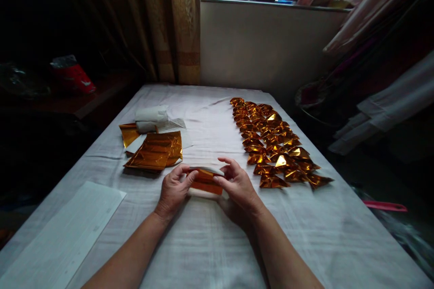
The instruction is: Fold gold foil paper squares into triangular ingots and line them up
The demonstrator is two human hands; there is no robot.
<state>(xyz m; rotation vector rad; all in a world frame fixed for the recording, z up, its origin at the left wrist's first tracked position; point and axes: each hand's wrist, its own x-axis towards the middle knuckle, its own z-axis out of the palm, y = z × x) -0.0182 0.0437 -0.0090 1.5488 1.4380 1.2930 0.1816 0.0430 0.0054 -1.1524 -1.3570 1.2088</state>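
1. Both hands are closed on one gold foil sheet at the near middle of the desk. The left hand pinches its left end between thumb and fingers; the right hand grips the right end, fingers curled over the top edge.
2. The sheet looks partly folded, with a pale flap turned over along the top and the orange-gold face toward the person. I judge this to be an early fold in shaping the piece.
3. The next move likely calls for pressing the crease flat and keeping both ends level, since thin foil slips and wrinkles easily.
4. Both forearms reach in from the near edge and converge, wrists low over the white cloth, palms turned inward toward each other.
5. Just beyond the left hand lies a stack of flat gold sheets, with white paper rolls behind it.
6. To the right, near the right hand, folded gold pieces sit in rows running away toward the wall.
7. A white paper sheet lies at the near left; a curtain hangs by the window behind.
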